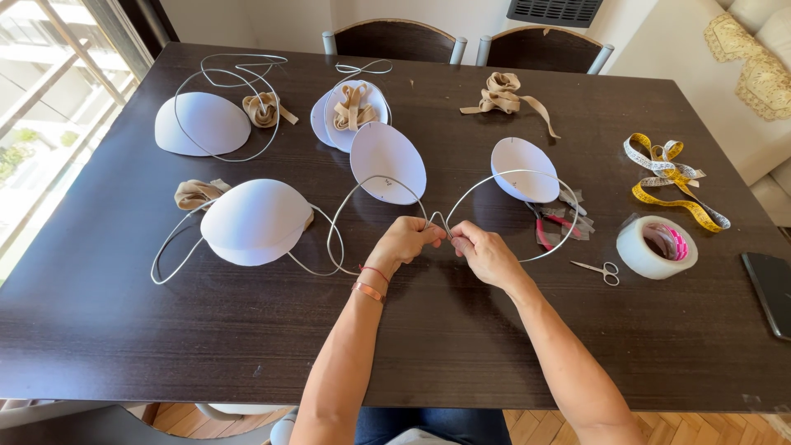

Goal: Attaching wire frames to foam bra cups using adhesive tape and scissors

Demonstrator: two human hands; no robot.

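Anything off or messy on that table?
Nothing damaged or spilled. Both hands, left hand and right hand, pinch the bent wire at its middle. The tape measure lies in a loose tangle, and the phone sits close to the table edge.

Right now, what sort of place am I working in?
Probably a home dining room used for sewing or craft work: a dark wooden dining table with chairs pushed in, white foam cups, and a yellow tape measure.
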